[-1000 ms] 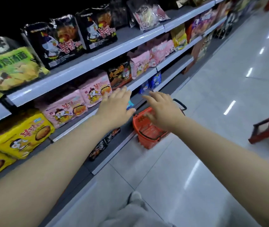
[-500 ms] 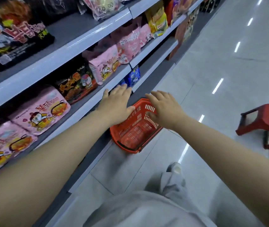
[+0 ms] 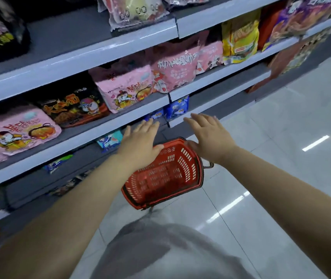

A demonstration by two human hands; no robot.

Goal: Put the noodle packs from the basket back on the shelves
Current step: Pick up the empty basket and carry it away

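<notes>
Nearest is a fold of grey cloth point(image 3: 160, 248). Past it the red basket point(image 3: 160, 178) sits on the floor point(image 3: 261, 158) beside the bottom shelf, its slotted walls in plain view. Over its far rim are the left hand point(image 3: 138, 140) and right hand point(image 3: 209, 135) — flat, fingers straight, holding nothing. Beyond, noodle packs — pink point(image 3: 124, 91), black point(image 3: 74, 107), blue point(image 3: 176, 106) — lie on the shelves point(image 3: 92, 137).

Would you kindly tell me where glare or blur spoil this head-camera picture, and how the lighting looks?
Head view: white streaks of glare lie on the glossy floor. In the same head view, the black pack at top left is smeared by blur, while the red basket and the middle pink pack stay fairly sharp. The light is dim and bluish overall.
</notes>
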